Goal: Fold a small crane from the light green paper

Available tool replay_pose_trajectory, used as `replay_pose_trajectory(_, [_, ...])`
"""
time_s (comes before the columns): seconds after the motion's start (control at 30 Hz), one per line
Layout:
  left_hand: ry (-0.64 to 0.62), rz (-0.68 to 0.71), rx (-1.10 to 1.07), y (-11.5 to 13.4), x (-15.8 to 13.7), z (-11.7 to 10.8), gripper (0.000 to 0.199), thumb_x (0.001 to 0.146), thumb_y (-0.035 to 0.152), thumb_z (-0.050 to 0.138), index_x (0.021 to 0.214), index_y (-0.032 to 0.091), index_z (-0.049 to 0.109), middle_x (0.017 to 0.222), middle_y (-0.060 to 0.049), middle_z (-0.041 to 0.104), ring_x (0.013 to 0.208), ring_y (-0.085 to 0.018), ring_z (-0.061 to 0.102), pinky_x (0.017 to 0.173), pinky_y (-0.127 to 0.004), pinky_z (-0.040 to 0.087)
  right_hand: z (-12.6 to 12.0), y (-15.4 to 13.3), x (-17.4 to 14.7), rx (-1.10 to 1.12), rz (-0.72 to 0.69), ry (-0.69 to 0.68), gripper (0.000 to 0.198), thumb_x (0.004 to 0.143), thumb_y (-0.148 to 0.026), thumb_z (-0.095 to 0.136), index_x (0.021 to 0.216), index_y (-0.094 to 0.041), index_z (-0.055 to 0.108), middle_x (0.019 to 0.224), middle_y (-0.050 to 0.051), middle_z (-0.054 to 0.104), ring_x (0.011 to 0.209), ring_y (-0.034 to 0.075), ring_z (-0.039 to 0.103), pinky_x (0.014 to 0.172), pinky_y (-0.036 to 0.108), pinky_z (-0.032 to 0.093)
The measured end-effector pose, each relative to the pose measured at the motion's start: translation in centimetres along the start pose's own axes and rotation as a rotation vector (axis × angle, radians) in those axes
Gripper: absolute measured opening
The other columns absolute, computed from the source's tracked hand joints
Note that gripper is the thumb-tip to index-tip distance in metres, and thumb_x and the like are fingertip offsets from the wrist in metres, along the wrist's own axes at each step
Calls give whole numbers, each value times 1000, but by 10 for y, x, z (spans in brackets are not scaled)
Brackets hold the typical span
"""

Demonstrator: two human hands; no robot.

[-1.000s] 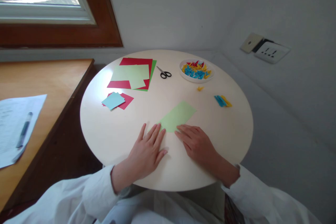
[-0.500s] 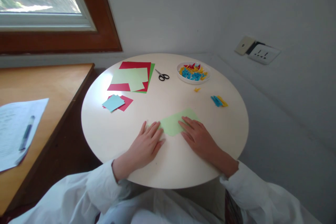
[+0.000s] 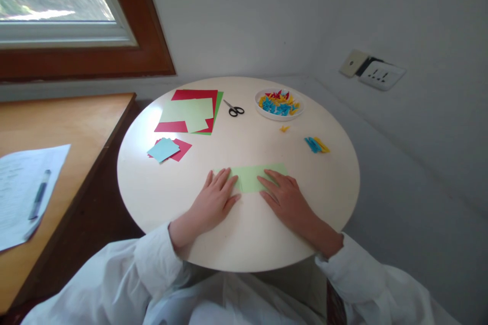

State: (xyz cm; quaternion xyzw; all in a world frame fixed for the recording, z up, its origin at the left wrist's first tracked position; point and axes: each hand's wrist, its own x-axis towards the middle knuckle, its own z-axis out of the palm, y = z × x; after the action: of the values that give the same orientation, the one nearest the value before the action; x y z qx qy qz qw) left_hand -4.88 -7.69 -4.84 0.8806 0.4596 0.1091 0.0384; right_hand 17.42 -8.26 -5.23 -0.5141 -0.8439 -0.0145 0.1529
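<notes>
A pale green sheet of paper (image 3: 250, 177) lies on the round white table, now a long strip-like shape with a crease or edge left of its middle. My left hand (image 3: 215, 194) rests flat over its left end, fingers spread. Over the right part lies my right hand (image 3: 284, 195), its fingers stretched out and apart on the paper. Both hands press from above and grasp nothing. The paper's two ends are partly hidden under the fingers.
Coloured sheets (image 3: 186, 111) lie at the back left, with scissors (image 3: 234, 109) beside them. Small paper squares (image 3: 163, 149) are nearer. A white dish (image 3: 280, 117) holds folded paper pieces; a yellow piece (image 3: 284, 129) and blue and yellow strips (image 3: 315, 144) lie at right.
The green paper's outline has gone from angled, with a point toward me, to a straight-edged strip. My left hand has shifted slightly; my right hand stays nearly in place.
</notes>
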Motion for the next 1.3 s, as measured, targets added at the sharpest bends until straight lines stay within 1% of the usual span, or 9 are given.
replay_pose_trajectory(0.1, [-11, -5, -49, -5, 6, -1, 48, 93, 41, 35, 131, 12, 42, 139, -19, 43, 133, -28, 35, 109, -53, 25, 2, 2, 0, 5, -4, -6, 35, 92, -28, 41, 120, -16, 57, 128, 16, 55, 115, 25, 52, 93, 43, 39])
replay_pose_trajectory(0.27, [-11, -28, -93, -12, 14, -3, 51, 90, 43, 44, 131, 12, 43, 138, -19, 43, 132, -28, 36, 109, -52, 25, 2, 2, -1, 9, 16, 2, 34, 91, -28, 43, 120, -17, 57, 124, 14, 58, 112, 24, 53, 92, 42, 39])
replay_pose_trajectory(0.43, [-21, 6, -69, -16, 20, -12, 47, 86, 45, 50, 124, 17, 52, 130, -16, 51, 120, -28, 47, 102, -45, 36, 1, 0, -1, 24, 36, 20, 33, 90, -28, 45, 119, -17, 57, 121, 12, 60, 110, 24, 53, 91, 41, 38])
replay_pose_trajectory(0.53, [-39, 36, -37, -19, 23, -15, 44, 86, 44, 51, 120, 17, 57, 127, -15, 53, 116, -27, 50, 97, -42, 40, 1, -1, -1, 30, 39, 17, 33, 90, -27, 44, 118, -17, 57, 120, 12, 60, 109, 24, 53, 91, 41, 38])
replay_pose_trajectory(0.77, [-21, 123, -27, -24, 25, -14, 45, 87, 47, 47, 119, 16, 57, 119, -14, 56, 104, -25, 53, 92, -40, 42, 3, 0, -2, 51, 33, 27, 33, 91, -27, 43, 119, -17, 56, 121, 13, 60, 110, 24, 53, 91, 42, 37])
replay_pose_trajectory(0.9, [-3, 62, -104, -23, 26, -14, 42, 83, 42, 57, 117, 18, 58, 117, -12, 57, 103, -25, 52, 90, -39, 42, 3, 1, -2, 52, 22, 29, 34, 91, -27, 42, 120, -16, 56, 121, 13, 60, 111, 24, 53, 92, 42, 38])
replay_pose_trajectory(1.03, [-16, -47, -176, -20, 28, -16, 47, 76, 38, 67, 118, 20, 56, 114, -10, 60, 103, -26, 52, 90, -40, 40, 4, 1, -2, 68, 8, 51, 34, 91, -27, 41, 121, -18, 55, 122, 12, 60, 109, 24, 54, 93, 42, 38])
replay_pose_trajectory(1.2, [-25, -116, -232, -17, 29, -17, 55, 75, 33, 68, 125, 25, 46, 116, -7, 59, 106, -26, 50, 90, -42, 36, 5, 0, -3, 59, 13, 67, 35, 91, -27, 39, 121, -17, 55, 123, 13, 59, 112, 23, 53, 95, 42, 37])
replay_pose_trajectory(1.3, [-51, -158, -219, -17, 31, -16, 60, 72, 33, 70, 126, 24, 44, 114, -7, 59, 106, -27, 50, 88, -42, 35, 8, 0, -4, 16, 53, 88, 36, 92, -28, 37, 119, -13, 56, 123, 17, 58, 115, 25, 51, 95, 43, 37])
